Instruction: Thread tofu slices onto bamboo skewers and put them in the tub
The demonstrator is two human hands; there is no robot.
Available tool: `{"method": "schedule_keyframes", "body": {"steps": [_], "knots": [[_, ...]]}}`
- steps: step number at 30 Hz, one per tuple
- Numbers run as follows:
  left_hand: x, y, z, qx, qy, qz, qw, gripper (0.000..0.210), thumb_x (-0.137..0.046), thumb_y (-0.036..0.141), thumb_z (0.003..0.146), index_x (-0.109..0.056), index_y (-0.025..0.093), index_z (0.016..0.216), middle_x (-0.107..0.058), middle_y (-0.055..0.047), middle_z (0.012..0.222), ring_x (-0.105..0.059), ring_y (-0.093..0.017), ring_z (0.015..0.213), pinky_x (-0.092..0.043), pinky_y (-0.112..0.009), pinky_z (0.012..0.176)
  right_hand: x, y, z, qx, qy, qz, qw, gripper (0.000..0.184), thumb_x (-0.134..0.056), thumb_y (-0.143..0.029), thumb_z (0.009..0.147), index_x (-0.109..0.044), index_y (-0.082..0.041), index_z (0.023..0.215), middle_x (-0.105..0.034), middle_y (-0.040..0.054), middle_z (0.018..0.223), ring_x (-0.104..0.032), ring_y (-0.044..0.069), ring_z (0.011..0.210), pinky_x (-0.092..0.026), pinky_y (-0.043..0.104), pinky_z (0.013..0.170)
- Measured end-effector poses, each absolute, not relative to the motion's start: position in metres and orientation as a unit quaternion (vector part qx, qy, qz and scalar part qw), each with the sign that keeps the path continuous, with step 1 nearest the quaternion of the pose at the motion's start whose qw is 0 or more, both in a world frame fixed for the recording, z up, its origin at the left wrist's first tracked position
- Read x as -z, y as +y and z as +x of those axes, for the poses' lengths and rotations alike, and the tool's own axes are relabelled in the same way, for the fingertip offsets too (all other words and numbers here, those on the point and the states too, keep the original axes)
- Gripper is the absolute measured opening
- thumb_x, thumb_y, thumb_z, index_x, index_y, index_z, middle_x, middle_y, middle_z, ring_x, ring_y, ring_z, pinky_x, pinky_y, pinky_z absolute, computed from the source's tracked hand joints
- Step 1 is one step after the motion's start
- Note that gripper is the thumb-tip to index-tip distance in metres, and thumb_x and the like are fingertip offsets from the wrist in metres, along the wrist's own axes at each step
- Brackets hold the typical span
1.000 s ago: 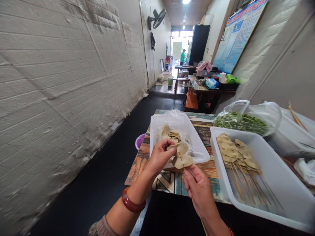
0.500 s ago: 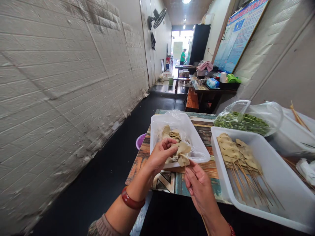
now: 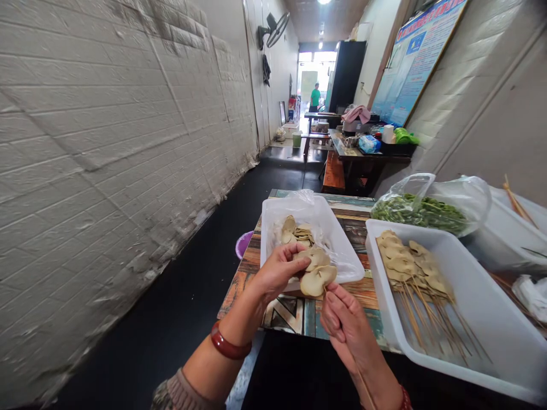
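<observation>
Head view: left hand (image 3: 280, 272) pinching slices (image 3: 316, 259), right hand (image 3: 345, 319) pinching stick (image 3: 366, 389); tray (image 3: 387, 310) holding threaded skewers (image 3: 404, 263), unthreaded slices (image 3: 289, 226) remaining left of it.

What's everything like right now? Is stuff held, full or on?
Left hand: pinching a pale slice
Right hand: closed on a skewer
Front slice: at the skewer's end
Left tub: partly filled
Right tub: partly filled with skewered slices
Greens: heaped in clear plastic
Ceiling light: on
Wall fan: can't tell if running
</observation>
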State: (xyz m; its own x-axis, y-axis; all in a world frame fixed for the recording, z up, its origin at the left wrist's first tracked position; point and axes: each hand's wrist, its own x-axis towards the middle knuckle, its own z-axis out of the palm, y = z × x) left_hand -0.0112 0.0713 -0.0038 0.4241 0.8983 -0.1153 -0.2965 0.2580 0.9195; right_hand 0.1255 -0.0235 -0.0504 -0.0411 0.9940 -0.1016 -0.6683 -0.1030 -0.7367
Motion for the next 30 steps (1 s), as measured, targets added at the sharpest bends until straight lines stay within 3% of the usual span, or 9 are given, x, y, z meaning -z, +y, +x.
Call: {"method": "schedule_keyframes", "body": {"steps": [6,20,30], "knots": [[0.006,0.071,-0.011,-0.418,0.341,0.449,0.712,0.041,-0.087,0.033,0.057,-0.061,0.014,0.082,-0.062,0.001,0.07,-0.055,-0.008,0.057,-0.043,-0.021,0.058,0.049,-0.022,0.126,-0.675,-0.261,-0.314,0.614,0.025,-0.075,-0.033,0.08,-0.067,-0.016,0.096,-0.037,-0.0117,0.048,-0.012,0.004,0.04,-0.014,0.017,0.038],[0.004,0.069,-0.011,-0.416,0.333,0.45,0.717,0.041,-0.088,0.029,0.056,-0.061,0.015,0.084,-0.063,0.001,0.074,-0.057,-0.009,0.061,-0.044,-0.021,0.062,0.042,-0.021,0.115,-0.661,-0.255,-0.322,0.628,0.022,-0.073,-0.035,0.083,-0.061,-0.017,0.087,-0.04,-0.0106,0.049,-0.018,0.003,0.04,-0.013,0.017,0.038],[0.002,0.067,-0.009,-0.43,0.327,0.475,0.695,0.038,-0.086,0.027,0.058,-0.061,0.016,0.083,-0.063,0.002,0.076,-0.055,-0.009,0.064,-0.041,-0.02,0.061,0.039,-0.018,0.113,-0.687,-0.216,-0.301,0.625,0.028,-0.075,-0.036,0.08,-0.054,-0.019,0.074,-0.037,-0.012,0.049,-0.014,0.002,0.038,-0.016,0.016,0.038]]}}
